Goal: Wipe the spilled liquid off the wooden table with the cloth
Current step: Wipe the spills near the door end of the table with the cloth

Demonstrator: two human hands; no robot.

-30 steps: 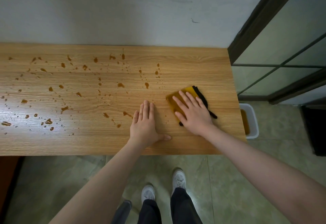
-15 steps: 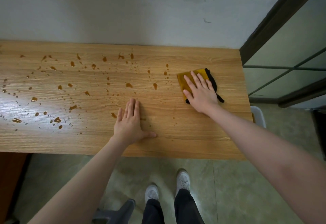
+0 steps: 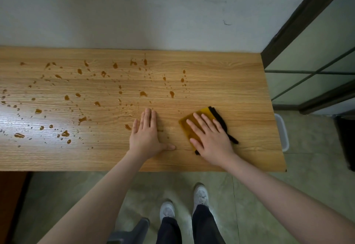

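Observation:
Brown drops of spilled liquid point(image 3: 143, 94) are scattered over the left and middle of the wooden table point(image 3: 221, 82). A folded yellow cloth with a black edge point(image 3: 189, 122) lies flat on the right part of the table. My right hand point(image 3: 210, 139) presses down on the cloth with the fingers spread, covering most of it. My left hand point(image 3: 147, 136) rests flat on the bare wood just left of the cloth, palm down, holding nothing. A small drop point(image 3: 127, 127) lies beside its little finger.
The table stands against a pale wall point(image 3: 153, 13). A dark-framed glass door point(image 3: 307, 42) rises at the right. A white tub point(image 3: 282, 132) sits on the floor past the table's right end. My feet point(image 3: 184, 203) stand on the tiled floor below the front edge.
My right hand pushed the cloth away toward the wall half a second ago, then drew it back toward the front edge. My left hand stayed flat on the table.

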